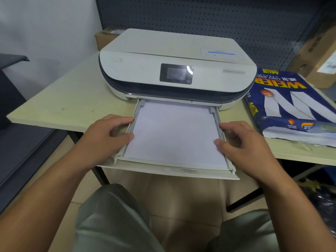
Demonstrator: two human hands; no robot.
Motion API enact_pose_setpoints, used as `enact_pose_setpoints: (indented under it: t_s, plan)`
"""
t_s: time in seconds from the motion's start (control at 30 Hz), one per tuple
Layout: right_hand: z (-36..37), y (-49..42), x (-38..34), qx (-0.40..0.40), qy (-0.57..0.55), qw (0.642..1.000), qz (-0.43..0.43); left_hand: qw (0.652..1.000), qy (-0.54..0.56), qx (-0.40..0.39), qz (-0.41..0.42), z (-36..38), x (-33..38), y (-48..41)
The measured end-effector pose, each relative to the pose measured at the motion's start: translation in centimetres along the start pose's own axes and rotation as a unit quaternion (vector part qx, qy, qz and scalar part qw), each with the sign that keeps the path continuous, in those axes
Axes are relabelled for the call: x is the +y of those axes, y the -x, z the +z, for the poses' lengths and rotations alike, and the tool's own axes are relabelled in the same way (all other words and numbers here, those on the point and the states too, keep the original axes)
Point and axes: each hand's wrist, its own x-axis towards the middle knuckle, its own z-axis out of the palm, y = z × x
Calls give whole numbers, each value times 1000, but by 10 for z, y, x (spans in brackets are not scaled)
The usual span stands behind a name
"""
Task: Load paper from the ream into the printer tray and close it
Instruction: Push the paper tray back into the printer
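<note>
A white printer point(174, 57) with a small dark screen stands on the pale table point(72, 99). Its paper tray point(174, 170) is pulled out toward me past the table's front edge. A stack of white paper point(174, 131) lies flat inside the tray. My left hand point(107, 135) grips the tray's left rail, thumb on the paper's edge. At the opposite rail my right hand point(243, 140) holds on the same way, thumb touching the paper. The blue ream point(294, 104) lies on the table to the right of the printer, its near end torn open.
Cardboard boxes stand behind the printer point(104, 40) and at the far right point(318, 57). A dark pegboard wall point(218, 17) runs behind the table. A dark shelf unit point(16, 110) stands to the left. My knees are under the tray.
</note>
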Motion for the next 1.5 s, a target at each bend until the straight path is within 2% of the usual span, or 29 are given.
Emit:
enact_pose_setpoints:
  t_s: [0.13, 0.3, 0.5, 0.6, 0.93, 1.13, 1.33, 1.5]
  plan:
    - [3, 3, -2, 17, 23, 1000, -11, 999, 36, -16, -6, -3, 1, 6]
    - [2, 7, -3, 11, 12, 1000, -11, 999, 21, -39, 17, -6, 1, 23]
    - [-7, 12, -4, -47, -14, 999, -15, 997, 12, -72, 31, -7, -5, 37]
    - [-13, 23, -2, -73, -22, 997, -33, 992, 14, -105, 67, -8, -12, 45]
    - [-17, 58, -6, -106, 21, 993, -53, 988, -50, 2, 145, -1, -31, 72]
    - [-14, 65, -3, -55, -10, 997, -53, 987, -9, 55, 149, 6, -28, 78]
    - [-14, 70, 0, -49, -17, 997, -54, 987, 9, 76, 144, 6, -22, 79]
    - [-13, 70, -1, -47, 2, 997, -57, 986, -20, 88, 143, 4, -23, 75]
